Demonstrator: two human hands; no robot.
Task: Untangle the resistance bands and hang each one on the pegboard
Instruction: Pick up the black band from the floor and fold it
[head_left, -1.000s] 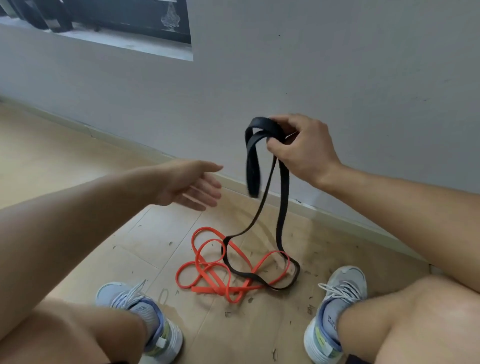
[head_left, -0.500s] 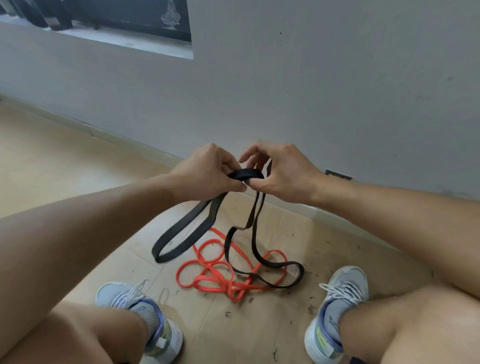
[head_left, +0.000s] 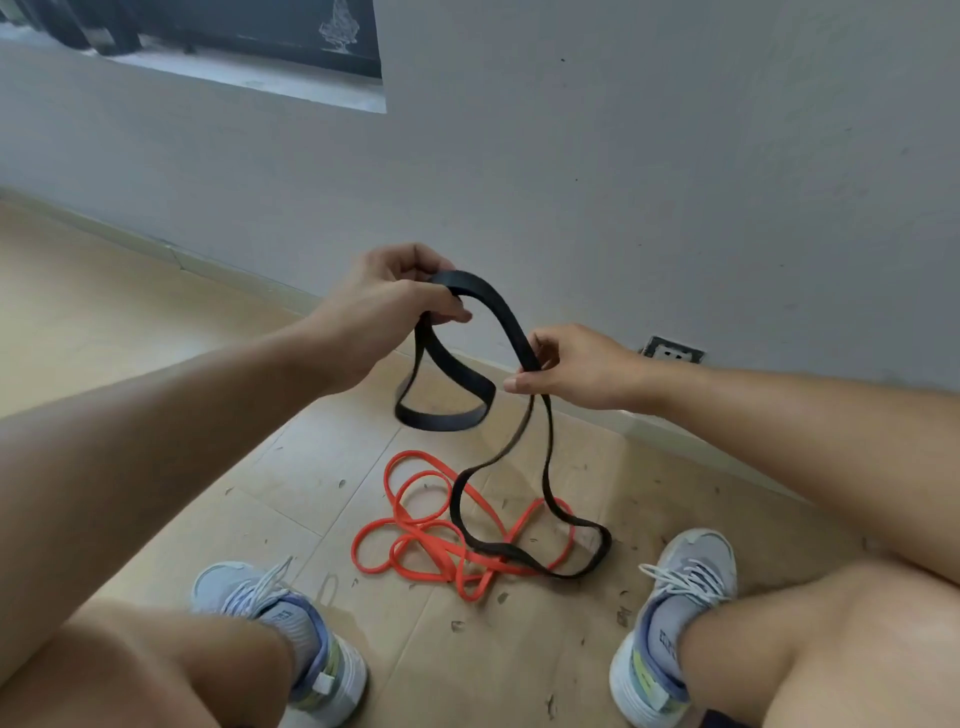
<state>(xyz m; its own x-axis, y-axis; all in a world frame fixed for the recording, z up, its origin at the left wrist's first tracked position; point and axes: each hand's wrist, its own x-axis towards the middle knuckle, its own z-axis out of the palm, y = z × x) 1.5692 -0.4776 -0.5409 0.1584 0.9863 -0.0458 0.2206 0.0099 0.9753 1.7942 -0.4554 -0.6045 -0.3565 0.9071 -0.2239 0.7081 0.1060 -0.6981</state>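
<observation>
My left hand (head_left: 387, 304) grips the upper part of a wide black band (head_left: 496, 317), and a loop of it hangs below that hand. My right hand (head_left: 576, 366) pinches the same black band where it comes down to the right. From there two thin black strands (head_left: 545, 457) drop to the floor. They end in a loop lying over a tangled orange band (head_left: 415, 540) on the wooden floor between my feet. No pegboard is in view.
I squat facing a grey wall (head_left: 675, 156) with a skirting board (head_left: 234, 265) and a wall socket (head_left: 672, 352) low at the right. My two shoes (head_left: 291, 634) (head_left: 675, 618) flank the bands. Bits of debris are scattered on the floor.
My hands have drawn apart: the left rose and moved left with the band's top, the right moved down and right. The wide loop at the left has lifted off the floor.
</observation>
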